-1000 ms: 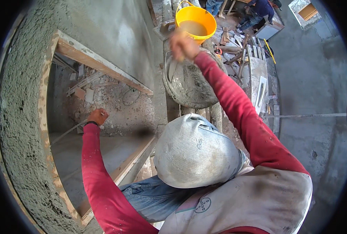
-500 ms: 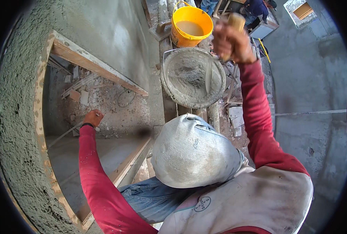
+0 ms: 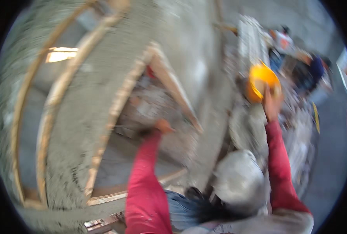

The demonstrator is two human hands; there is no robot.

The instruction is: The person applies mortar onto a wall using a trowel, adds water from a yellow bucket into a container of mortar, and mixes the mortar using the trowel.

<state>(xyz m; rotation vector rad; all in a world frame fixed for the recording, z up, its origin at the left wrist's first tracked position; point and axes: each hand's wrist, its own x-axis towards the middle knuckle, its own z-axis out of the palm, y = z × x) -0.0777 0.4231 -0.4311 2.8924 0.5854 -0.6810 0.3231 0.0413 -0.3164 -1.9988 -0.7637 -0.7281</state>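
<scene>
Motion blurs the whole view. My right hand (image 3: pixel 273 104) reaches forward to the near rim of a yellow bucket (image 3: pixel 254 90), overlapping it. Whether it touches the bucket or holds anything is too smeared to tell. Nearer to me, below that bucket, a grey mortar tub (image 3: pixel 247 126) shows as a blurred shape. My left hand (image 3: pixel 163 126) is out to the left, in front of a wooden-framed opening (image 3: pixel 110 126). Its fingers are smeared too, and I cannot see anything held. A whitish cloth covering (image 3: pixel 238 175) is over my bent knee.
Fresh grey plaster (image 3: pixel 74 136) covers the wall around the opening. Further left stands another wooden frame (image 3: pixel 48 128). Rubble lies beyond the opening and along the planks at right. Other people (image 3: pixel 286 43) are at the far right, beyond the yellow bucket.
The view has swung left, bringing in more wall and a second frame. My right hand, earlier raised around a wooden handle beside the mortar tub, is now at the yellow bucket.
</scene>
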